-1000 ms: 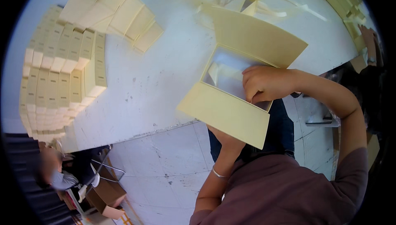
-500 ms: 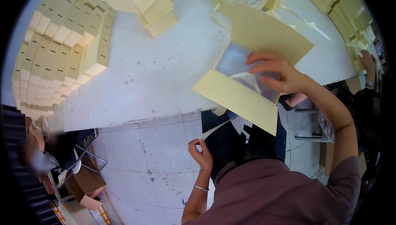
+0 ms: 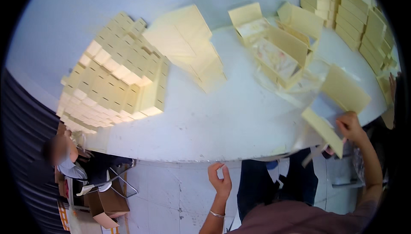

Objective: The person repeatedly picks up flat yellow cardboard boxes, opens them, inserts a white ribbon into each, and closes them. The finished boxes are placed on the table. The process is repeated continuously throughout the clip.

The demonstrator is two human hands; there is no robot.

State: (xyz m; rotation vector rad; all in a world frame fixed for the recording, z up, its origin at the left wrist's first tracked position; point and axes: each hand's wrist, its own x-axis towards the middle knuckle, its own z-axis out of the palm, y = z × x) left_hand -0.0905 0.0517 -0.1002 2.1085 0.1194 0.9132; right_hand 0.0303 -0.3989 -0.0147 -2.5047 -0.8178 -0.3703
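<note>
An open cream cardboard box (image 3: 345, 89), with two flaps spread apart and a pale inside, is at the right of the table's near edge. My right hand (image 3: 352, 127) is closed on its near right side; the fingertips are partly hidden. A light ribbon (image 3: 314, 154) hangs from under the box's near flap. Well to the left, in front of the table edge, my left hand (image 3: 220, 180) is curled with thumb and forefinger pinched into a loop. Whether anything small is between those tips does not show.
Stacked cream boxes (image 3: 115, 77) fill the table's left side, with larger cream boxes (image 3: 184, 41) beside them. Open boxes with patterned contents (image 3: 276, 56) stand farther back. More stacks (image 3: 353, 19) rise at right. A seated person (image 3: 70, 161) is at far left.
My view has shifted, and the table's things look smaller. The open box has moved right with my right hand, now closed at its side. The ribbon is now away from my left hand.
</note>
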